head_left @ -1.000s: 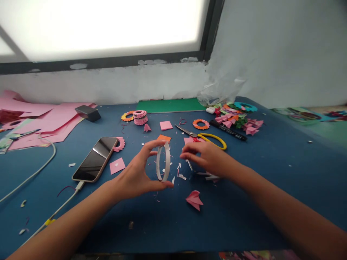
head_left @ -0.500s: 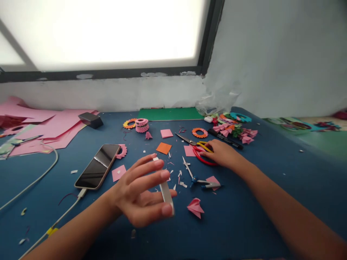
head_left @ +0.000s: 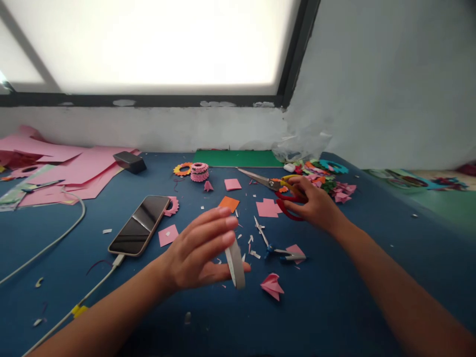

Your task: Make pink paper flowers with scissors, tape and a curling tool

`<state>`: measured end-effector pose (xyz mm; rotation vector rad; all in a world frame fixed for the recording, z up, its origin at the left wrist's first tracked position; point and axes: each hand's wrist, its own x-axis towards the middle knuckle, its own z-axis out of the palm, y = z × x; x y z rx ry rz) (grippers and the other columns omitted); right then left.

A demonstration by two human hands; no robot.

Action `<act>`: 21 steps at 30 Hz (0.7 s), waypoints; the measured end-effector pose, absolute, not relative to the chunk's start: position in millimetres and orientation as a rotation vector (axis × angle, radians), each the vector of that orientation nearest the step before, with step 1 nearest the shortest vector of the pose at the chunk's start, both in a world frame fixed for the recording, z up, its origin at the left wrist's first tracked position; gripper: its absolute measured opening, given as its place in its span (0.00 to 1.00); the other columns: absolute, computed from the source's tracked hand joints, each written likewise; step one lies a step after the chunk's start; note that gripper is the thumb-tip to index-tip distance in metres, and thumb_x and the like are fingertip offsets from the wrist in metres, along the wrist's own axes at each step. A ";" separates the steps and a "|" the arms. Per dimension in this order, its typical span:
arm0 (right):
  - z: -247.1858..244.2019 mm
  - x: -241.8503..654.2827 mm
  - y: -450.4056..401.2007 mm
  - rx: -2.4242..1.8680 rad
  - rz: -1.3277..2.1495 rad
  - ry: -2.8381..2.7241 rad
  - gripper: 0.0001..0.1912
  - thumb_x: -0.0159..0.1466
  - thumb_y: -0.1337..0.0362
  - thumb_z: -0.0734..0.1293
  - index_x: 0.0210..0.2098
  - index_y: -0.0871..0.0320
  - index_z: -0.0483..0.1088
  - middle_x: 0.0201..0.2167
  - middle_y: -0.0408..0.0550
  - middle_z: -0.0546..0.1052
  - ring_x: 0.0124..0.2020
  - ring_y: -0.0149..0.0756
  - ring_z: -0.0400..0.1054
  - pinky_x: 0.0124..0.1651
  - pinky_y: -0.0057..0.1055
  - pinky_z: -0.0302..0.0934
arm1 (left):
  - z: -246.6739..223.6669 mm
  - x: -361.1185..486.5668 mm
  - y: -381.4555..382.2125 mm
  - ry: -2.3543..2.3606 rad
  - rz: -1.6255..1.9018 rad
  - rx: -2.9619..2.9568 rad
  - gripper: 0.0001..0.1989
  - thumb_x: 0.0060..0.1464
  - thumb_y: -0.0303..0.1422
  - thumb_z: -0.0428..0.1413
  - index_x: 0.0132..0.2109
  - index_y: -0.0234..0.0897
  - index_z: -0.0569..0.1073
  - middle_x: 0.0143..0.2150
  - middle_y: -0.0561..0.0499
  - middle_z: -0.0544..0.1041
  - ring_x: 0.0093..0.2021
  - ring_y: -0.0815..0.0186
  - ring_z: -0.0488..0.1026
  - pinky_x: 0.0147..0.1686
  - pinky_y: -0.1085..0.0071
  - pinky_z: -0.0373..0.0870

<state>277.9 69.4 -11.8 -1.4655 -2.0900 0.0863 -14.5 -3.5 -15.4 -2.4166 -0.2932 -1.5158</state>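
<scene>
A narrow roll of white tape (head_left: 235, 265) is held on edge in my left hand (head_left: 208, 245), between the fingers and thumb, above the table's near middle. My right hand (head_left: 316, 201) grips a pair of scissors (head_left: 277, 184) by the red and yellow handles, blades pointing left and nearly closed. Beneath them lie pink paper squares (head_left: 268, 208). Between the hands are a drawing compass (head_left: 271, 248) and small white paper scraps (head_left: 255, 254). A folded pink paper piece (head_left: 272, 286) sits nearer to me. An orange paper square (head_left: 229, 203) is partly behind my left fingers.
On the left, a phone (head_left: 139, 225) is plugged into a white cable (head_left: 97, 293). Large pink sheets (head_left: 89, 168) and a dark block (head_left: 129, 162) lie farther back. Scalloped paper rings (head_left: 200, 171), a green sheet (head_left: 238, 158) and colourful paper pieces (head_left: 344, 192) are along the far side.
My right hand has raised the scissors off the table, uncovering more of the pink squares. The tape roll has turned in my left hand, and its thumb has shifted. The view has moved slightly.
</scene>
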 end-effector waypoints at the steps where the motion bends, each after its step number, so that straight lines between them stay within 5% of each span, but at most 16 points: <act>1: -9.7 277.0 67.0 -1.395 0.084 -2.095 0.23 0.57 0.53 0.66 0.49 0.55 0.60 0.48 0.53 0.71 0.43 0.44 0.70 0.43 0.37 0.63 | -17.1 -14.0 -1.0 -0.385 -1.601 -2.439 0.48 0.36 0.39 0.69 0.63 0.41 0.55 0.58 0.46 0.65 0.58 0.57 0.64 0.56 0.58 0.68; 9: 2.9 268.5 45.1 -1.092 0.321 -2.198 0.23 0.58 0.58 0.66 0.52 0.51 0.59 0.54 0.50 0.68 0.48 0.45 0.68 0.50 0.41 0.64 | -22.0 -16.8 11.2 -0.807 -1.970 -2.728 0.51 0.31 0.36 0.71 0.62 0.47 0.54 0.58 0.41 0.60 0.57 0.51 0.62 0.49 0.56 0.71; 21: 2.1 269.5 48.6 -1.130 0.586 -2.284 0.23 0.54 0.57 0.70 0.48 0.50 0.65 0.52 0.49 0.71 0.51 0.49 0.67 0.56 0.48 0.62 | -25.8 -22.6 20.4 -0.855 -1.816 -2.814 0.50 0.33 0.35 0.70 0.61 0.48 0.53 0.57 0.41 0.59 0.57 0.52 0.63 0.50 0.54 0.70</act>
